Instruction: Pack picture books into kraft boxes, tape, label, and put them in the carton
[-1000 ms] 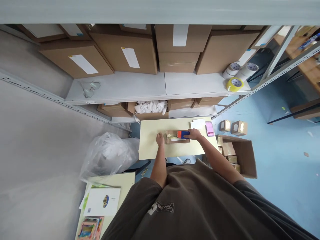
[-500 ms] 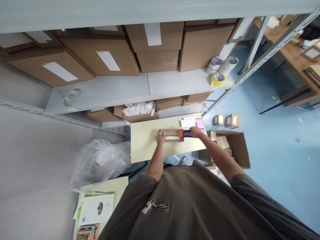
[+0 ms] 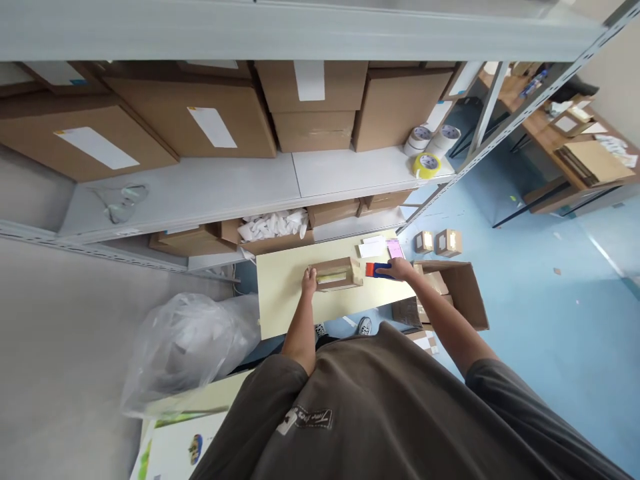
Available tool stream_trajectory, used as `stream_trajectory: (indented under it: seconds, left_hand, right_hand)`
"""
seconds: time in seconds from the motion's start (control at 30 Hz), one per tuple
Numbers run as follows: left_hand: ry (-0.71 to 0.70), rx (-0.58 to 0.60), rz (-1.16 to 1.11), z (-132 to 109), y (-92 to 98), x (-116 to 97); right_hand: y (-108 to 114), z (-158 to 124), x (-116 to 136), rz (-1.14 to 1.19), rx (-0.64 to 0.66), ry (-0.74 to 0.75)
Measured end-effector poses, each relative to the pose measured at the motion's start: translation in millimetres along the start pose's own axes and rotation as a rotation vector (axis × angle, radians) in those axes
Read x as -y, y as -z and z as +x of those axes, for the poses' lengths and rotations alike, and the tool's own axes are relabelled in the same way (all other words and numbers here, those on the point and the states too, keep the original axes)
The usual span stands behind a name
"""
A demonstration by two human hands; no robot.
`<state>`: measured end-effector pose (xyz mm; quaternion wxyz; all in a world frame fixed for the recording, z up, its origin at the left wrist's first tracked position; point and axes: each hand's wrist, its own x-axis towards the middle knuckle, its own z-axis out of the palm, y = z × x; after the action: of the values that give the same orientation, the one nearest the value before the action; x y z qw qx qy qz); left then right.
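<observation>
A small cardboard box [image 3: 336,274] with shiny tape along its top sits on a pale yellow table [image 3: 285,293]. My left hand [image 3: 309,281] grips the box's left end, fingers curled on it. My right hand [image 3: 400,268] is closed on a red and blue tape dispenser [image 3: 376,269], held just off the right end of the box. White papers [image 3: 373,247] and a pink slip [image 3: 395,249] lie on the table behind the dispenser.
An open carton [image 3: 465,293] of small boxes stands on the blue floor to the right, two small taped boxes [image 3: 437,241] beyond it. Grey shelving [image 3: 300,177] holds large cartons and tape rolls [image 3: 427,163]. A clear plastic bag [image 3: 185,347] lies at the left.
My right hand has drawn the tape dispenser rightward off the box's top to past its right end. My left hand has taken hold of the box's left end. The view has swung left.
</observation>
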<state>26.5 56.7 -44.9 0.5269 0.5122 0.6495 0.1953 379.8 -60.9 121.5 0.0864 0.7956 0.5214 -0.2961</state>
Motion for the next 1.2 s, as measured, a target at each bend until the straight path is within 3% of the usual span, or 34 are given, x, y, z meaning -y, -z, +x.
stream_trajectory:
  seconds: [0.2, 0.33, 0.4, 0.47, 0.6, 0.77, 0.93, 1.07, 1.2]
  left_hand:
    - [0.141, -0.095, 0.05, 12, 62.4, 5]
    - [0.054, -0.147, 0.005, 0, 96.4, -9]
    - [-0.072, -0.047, -0.028, -12, 102.2, -19]
    - [-0.111, 0.019, 0.002, -25, 100.8, -29]
    - [-0.059, -0.087, 0.094, -41, 87.3, -42]
    - [-0.022, -0.077, 0.147, -46, 53.5, -53]
    - [-0.077, -0.036, 0.208, -54, -10.7, -72]
    - [-0.074, -0.023, 0.234, -63, -62.2, -86]
    - [-0.09, -0.029, 0.228, -61, -84.6, -90]
  right_hand:
    - [-10, 1, 109, 0.041, -0.005, 0.106]
    - [-8, 4, 175, 0.005, -0.021, 0.165]
    - [-6, 4, 203, -0.043, -0.007, 0.186]
    - [-5, 2, 227, -0.095, 0.012, 0.188]
    - [-1, -2, 250, -0.149, 0.024, 0.185]
    - [8, -2, 220, -0.149, 0.015, 0.155]
    - [13, -3, 155, -0.112, -0.016, 0.076]
    - [21, -10, 86, -0.086, -0.034, 0.031]
    - [36, -25, -5, -0.111, -0.034, -0.042]
